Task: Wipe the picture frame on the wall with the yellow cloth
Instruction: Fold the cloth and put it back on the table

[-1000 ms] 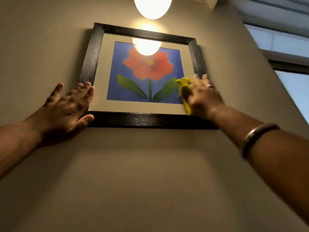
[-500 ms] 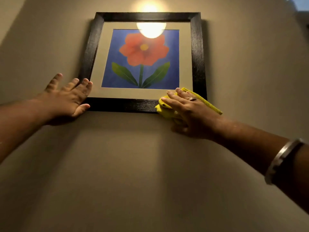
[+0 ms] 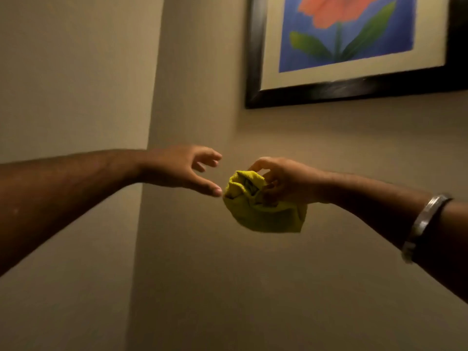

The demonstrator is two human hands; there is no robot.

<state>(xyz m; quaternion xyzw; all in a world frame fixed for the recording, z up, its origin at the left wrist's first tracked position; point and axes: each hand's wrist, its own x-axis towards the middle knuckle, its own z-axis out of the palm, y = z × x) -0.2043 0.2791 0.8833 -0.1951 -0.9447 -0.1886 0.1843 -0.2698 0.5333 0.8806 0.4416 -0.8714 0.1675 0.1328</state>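
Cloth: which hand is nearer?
Right. The right hand holds the cloth, fingers dug into its bunched top. The left hand is open just left of it, thumb tip at its edge.

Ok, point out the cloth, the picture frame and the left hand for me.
cloth [image 3: 263, 214]: head view, on its bunched lower fold.
picture frame [image 3: 354, 88]: head view, on the dark bottom rail.
left hand [image 3: 177, 169]: head view, on the back of the hand.

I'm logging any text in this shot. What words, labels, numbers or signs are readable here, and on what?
None can be read.
The picture frame holds only a flower print, with no caption or signature visible.
The yellow cloth shows no tag.
The bracelet is too blurred to show any marking.
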